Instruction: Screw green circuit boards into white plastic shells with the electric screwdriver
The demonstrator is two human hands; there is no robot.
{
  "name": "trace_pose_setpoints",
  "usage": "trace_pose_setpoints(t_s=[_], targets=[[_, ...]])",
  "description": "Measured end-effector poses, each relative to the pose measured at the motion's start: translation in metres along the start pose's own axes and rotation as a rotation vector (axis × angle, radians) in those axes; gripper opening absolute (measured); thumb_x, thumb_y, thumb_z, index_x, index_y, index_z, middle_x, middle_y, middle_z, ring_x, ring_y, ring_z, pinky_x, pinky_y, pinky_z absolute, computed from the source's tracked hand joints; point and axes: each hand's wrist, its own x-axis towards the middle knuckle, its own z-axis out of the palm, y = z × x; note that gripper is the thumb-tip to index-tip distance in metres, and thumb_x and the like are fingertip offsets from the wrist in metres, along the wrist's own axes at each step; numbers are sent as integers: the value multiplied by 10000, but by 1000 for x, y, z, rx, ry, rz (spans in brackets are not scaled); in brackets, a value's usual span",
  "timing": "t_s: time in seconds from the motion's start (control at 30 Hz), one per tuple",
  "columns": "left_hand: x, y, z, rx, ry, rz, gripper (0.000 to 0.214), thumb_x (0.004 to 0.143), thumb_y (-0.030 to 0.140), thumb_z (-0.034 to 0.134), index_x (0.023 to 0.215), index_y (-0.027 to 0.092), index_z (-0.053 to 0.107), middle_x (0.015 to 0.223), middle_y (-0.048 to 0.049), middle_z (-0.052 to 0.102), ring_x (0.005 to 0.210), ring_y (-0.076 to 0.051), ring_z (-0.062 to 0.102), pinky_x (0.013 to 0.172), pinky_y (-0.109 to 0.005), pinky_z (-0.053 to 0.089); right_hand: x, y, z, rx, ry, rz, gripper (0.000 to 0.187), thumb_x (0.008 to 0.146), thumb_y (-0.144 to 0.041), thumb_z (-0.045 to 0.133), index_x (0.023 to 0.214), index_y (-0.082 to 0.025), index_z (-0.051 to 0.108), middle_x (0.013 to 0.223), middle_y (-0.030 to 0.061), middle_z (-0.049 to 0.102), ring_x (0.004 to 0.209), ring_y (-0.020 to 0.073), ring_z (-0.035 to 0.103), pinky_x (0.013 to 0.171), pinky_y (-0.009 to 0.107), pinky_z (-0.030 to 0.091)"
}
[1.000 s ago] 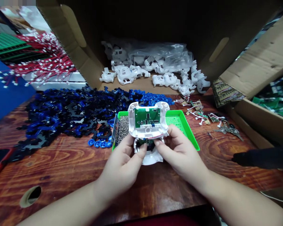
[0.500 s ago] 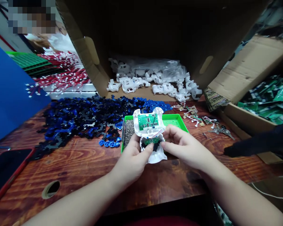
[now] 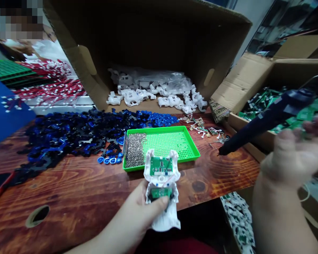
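My left hand (image 3: 139,215) is closed around a white plastic housing (image 3: 163,220), held upright over the near edge of the wooden table (image 3: 76,197). Two small green circuit boards sit in the housing, the upper board (image 3: 161,165) joined by thin red wires to the lower one. My right hand (image 3: 291,158) is off to the right, blurred, its fingers apart and empty. It hangs just below a dark electric screwdriver (image 3: 267,118), whose tip points down at the table. Hand and screwdriver do not touch.
A green tray (image 3: 193,148) just beyond the housing holds a heap of small screws (image 3: 134,150). Blue and black plastic parts (image 3: 69,130) cover the left. An open carton holds white housings (image 3: 153,93). A box of green boards (image 3: 257,100) stands right. Another person sits at far left.
My right hand has let go of the housing and swung out right toward the screwdriver. My left hand alone now holds the housing, lower and nearer to me.
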Motion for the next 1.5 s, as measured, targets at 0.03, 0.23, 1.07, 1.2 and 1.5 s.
trace_pose_setpoints(t_s=[0.03, 0.23, 1.07, 1.2, 1.5], targets=[[-4, -9, -1, -7, 3, -39, 387, 628, 281, 773, 972, 199, 616, 776, 0, 653, 648, -123, 574, 609, -220, 423, 4, 7, 4, 77, -20, -10, 686, 691, -450, 661, 1276, -326, 324, 1276, 103, 436, 1178, 232, 457, 960, 390, 363], [-14, -47, -9, -20, -7, -200, 355, 586, 332, 791, 855, 166, 631, 625, 26, 570, 534, -88, 465, 508, -203, 337, 4, 12, 34, 331, -283, 356, 351, 712, -263, 660, 1037, -210, 541, 739, 51, 599, 652, 171, 623, 654, 340, 493], [7, -54, 3, -155, 5, -262, 631, 558, 414, 798, 1072, 175, 520, 923, -64, 686, 873, -265, 666, 782, -357, 503, -38, -11, 139, 812, -350, 167, 152, 781, -362, 600, 820, -223, 553, 480, -73, 505, 339, 84, 493, 319, 208, 366], [7, -56, 1, -150, 1, -263, 580, 588, 395, 786, 1065, 184, 531, 945, -61, 688, 879, -258, 666, 784, -355, 505, -39, -10, 140, 821, -362, 154, 110, 798, -332, 584, 829, -230, 558, 492, -83, 498, 343, 65, 475, 328, 192, 372], [12, -58, -6, -149, -94, -282, 480, 666, 356, 747, 1055, 183, 526, 986, -69, 678, 926, -248, 656, 789, -331, 521, -37, -11, 140, 786, -316, 140, 86, 783, -322, 575, 804, -252, 528, 465, -89, 468, 316, 89, 448, 309, 222, 341]])
